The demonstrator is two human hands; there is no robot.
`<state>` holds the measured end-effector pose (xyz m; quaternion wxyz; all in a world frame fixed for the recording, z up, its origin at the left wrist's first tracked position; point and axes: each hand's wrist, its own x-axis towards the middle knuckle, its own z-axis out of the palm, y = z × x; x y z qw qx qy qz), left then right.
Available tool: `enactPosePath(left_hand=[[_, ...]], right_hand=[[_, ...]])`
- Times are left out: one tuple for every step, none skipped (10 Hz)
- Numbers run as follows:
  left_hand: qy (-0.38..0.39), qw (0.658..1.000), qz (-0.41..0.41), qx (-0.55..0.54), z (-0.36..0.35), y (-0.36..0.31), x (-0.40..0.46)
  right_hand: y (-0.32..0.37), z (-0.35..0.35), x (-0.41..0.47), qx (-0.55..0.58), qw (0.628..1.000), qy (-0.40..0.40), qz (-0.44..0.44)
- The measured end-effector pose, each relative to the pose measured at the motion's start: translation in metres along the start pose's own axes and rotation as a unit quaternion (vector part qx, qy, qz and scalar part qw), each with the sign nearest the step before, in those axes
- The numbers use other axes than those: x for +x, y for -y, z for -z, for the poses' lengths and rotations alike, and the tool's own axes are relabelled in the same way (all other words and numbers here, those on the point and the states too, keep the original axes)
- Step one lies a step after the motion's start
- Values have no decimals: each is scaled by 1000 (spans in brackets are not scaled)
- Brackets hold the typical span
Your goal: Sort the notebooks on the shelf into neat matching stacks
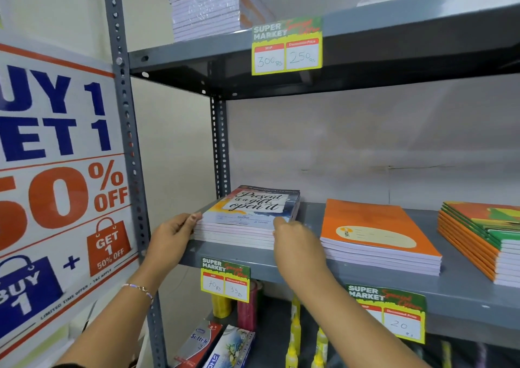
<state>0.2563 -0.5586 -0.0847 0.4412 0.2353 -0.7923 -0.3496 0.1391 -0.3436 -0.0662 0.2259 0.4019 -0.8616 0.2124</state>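
A stack of notebooks with a "Present is a gift, open it" cover [250, 213] lies at the left end of the grey shelf [309, 266]. My left hand [171, 235] presses against the stack's left front corner, fingers on its edge. My right hand [295, 241] holds the stack's right front corner. To the right lies a stack of plain orange notebooks [374, 235]. Farther right sits a stack of orange and green notebooks [484, 235], cut off by the frame edge.
The upper shelf [197, 55] carries a wrapped pile of notebooks [208, 7] and a price tag [287, 47]. More price tags [225, 279] hang below. A sale poster [56, 170] covers the left wall. Glue bottles [295, 331] and boxes [213, 348] stand on the lower shelf.
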Motion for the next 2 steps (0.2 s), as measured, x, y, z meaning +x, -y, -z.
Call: enactPosePath(left_hand=[[-11,998,-25,62,-5,-15,-13],[-41,980,-150,121,-29,-34,-28]], right_hand=[[0,18,-5,13,999,35,18],[-18,37,-17,60,998,7,9]])
